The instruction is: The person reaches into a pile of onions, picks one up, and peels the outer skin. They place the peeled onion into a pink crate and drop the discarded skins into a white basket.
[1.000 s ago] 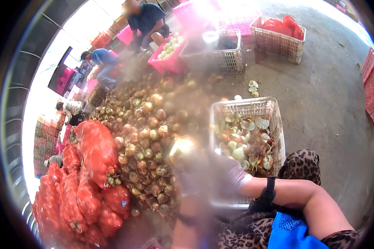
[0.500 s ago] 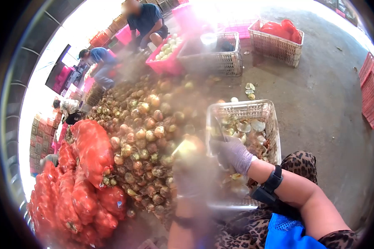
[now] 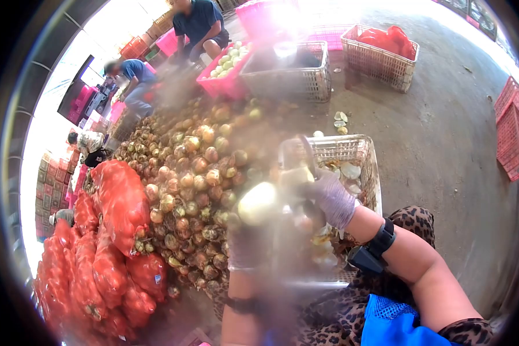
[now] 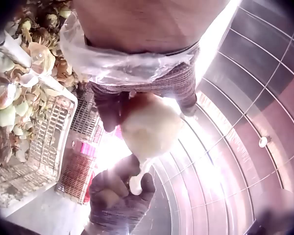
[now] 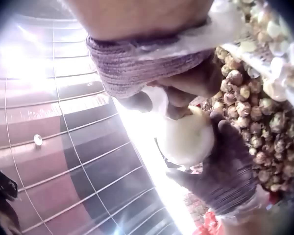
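Note:
My gloved left hand (image 3: pixel 245 248) holds a peeled white onion (image 3: pixel 257 203) over the near edge of the onion heap. In the right wrist view its dark glove fingers (image 5: pixel 225 161) curl round the onion's side. My gloved right hand (image 3: pixel 333 200) is close beside it, above the crate. In the left wrist view the right hand's curled fingers pinch a pale strip of onion peel (image 4: pixel 139 178) that hangs from the onion's end. A blurred dark curved shape (image 3: pixel 308 153) stands up by the right hand; what it is I cannot tell.
A white plastic crate (image 3: pixel 373 173) with onion peels stands before my knees. Left of it spreads a heap of unpeeled onions (image 3: pixel 184 187), with full red mesh bags (image 3: pixel 121 199) nearer. Farther off are a pink crate of peeled onions (image 3: pixel 219 83), other crates and several people.
My right hand has risen from low over the crate and come up beside the onion. The left hand has turned the onion so more white surface shows. The view has shifted slightly.

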Demonstrator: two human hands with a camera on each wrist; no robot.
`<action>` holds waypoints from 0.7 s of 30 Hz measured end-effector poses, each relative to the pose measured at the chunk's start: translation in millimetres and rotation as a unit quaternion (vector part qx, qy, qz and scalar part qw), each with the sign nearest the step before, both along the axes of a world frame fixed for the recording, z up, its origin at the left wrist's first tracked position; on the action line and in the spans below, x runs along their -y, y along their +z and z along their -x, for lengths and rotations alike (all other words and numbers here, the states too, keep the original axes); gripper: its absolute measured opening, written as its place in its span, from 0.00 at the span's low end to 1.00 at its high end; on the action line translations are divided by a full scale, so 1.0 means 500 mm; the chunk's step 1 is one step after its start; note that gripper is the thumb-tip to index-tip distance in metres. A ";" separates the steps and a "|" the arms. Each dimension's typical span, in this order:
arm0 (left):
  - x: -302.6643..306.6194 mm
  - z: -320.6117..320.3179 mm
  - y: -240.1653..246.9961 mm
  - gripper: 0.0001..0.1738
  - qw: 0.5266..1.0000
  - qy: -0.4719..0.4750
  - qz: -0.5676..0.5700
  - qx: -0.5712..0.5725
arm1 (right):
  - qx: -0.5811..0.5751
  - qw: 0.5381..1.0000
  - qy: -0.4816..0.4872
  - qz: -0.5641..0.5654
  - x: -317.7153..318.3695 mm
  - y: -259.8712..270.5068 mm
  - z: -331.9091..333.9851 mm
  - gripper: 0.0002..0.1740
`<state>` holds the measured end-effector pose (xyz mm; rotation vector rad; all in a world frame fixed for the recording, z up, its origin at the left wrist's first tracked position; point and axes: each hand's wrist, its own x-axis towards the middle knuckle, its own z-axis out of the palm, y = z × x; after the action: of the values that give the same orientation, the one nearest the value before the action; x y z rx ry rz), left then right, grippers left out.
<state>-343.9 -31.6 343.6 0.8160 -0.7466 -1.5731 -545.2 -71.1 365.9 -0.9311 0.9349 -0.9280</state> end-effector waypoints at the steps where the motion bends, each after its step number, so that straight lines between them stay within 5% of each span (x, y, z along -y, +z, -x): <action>1: 0.005 -0.009 -0.019 0.52 1.000 0.003 0.006 0.011 | -0.070 0.997 0.008 0.029 -0.007 0.015 -0.001 0.19; 3: 0.003 -0.021 -0.052 0.50 0.996 0.006 0.009 0.094 | -0.147 0.978 0.018 0.149 -0.005 -0.045 -0.005 0.21; 4: -0.006 -0.014 -0.046 0.48 1.000 -0.003 -0.024 0.018 | -0.200 0.952 0.000 0.232 0.017 -0.157 -0.009 0.21; 6: -0.029 -0.003 -0.028 0.45 0.983 -0.016 -0.080 -0.164 | -0.148 0.985 -0.044 -0.073 0.036 -0.098 -0.008 0.24; 7: -0.030 0.000 -0.007 0.45 0.984 -0.044 -0.055 -0.162 | -0.114 0.965 -0.096 -0.215 0.046 -0.068 -0.008 0.25; 9: -0.021 -0.007 0.007 0.46 0.990 -0.043 -0.013 -0.136 | -0.282 0.945 0.010 -0.165 0.049 -0.036 0.028 0.28; 10: -0.015 -0.016 -0.001 0.47 0.994 -0.012 0.003 -0.109 | -0.383 0.922 0.022 -0.052 0.040 -0.049 0.028 0.29; 12: -0.018 -0.012 0.015 0.47 1.000 0.008 0.012 -0.018 | -0.557 0.809 0.050 0.183 0.026 -0.072 0.013 0.32; 14: -0.029 -0.001 0.045 0.50 0.998 0.022 -0.008 0.066 | -0.292 0.943 0.137 0.087 0.008 -0.041 0.011 0.34; 15: -0.027 -0.007 0.031 0.52 0.991 0.030 0.020 0.132 | -0.146 0.974 0.170 0.034 -0.002 -0.017 0.009 0.35; 17: -0.013 -0.018 0.000 0.55 0.960 0.041 0.081 0.264 | -0.251 0.917 0.189 0.245 -0.026 0.000 -0.005 0.37; 21: -0.019 -0.019 -0.009 0.59 0.946 0.022 0.105 0.306 | -0.206 0.911 0.102 0.343 -0.031 -0.067 -0.023 0.33</action>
<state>-334.2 -22.2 339.2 1.1664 -1.3067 -1.1694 -533.6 -55.4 332.6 -1.8466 0.8400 -0.9068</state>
